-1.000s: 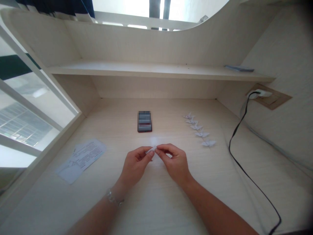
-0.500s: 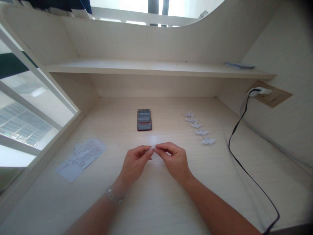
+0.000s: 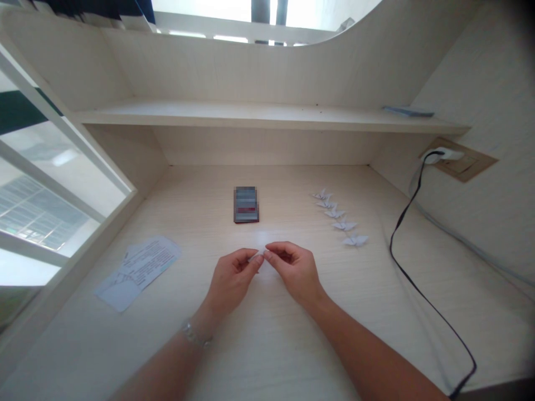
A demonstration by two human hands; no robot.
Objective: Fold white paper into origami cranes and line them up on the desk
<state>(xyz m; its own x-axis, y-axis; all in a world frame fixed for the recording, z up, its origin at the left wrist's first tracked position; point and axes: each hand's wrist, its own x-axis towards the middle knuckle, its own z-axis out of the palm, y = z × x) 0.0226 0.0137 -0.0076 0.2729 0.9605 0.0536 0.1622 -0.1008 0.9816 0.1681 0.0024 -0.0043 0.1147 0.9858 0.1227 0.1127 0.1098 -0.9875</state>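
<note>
Between the fingertips of both hands is a small piece of white folded paper, mostly covered by the fingers. My left hand, with a bracelet on its wrist, is closed in a pinch on the paper's left side. On the right side my right hand pinches the same paper between thumb and forefinger. Several white paper cranes stand in a slanting row to the right, beyond the right hand. Straight ahead of the hands lies a small dark rectangular object, its face blurred out.
Printed paper sheets overlap on the desk at the left. From a wall socket a black cable runs down the right side. A shelf spans the back, with a flat bluish item on its right end.
The fingers of my right hand have shifted very slightly at the paper. Both hands stay in the same place, and the other things have not moved.
</note>
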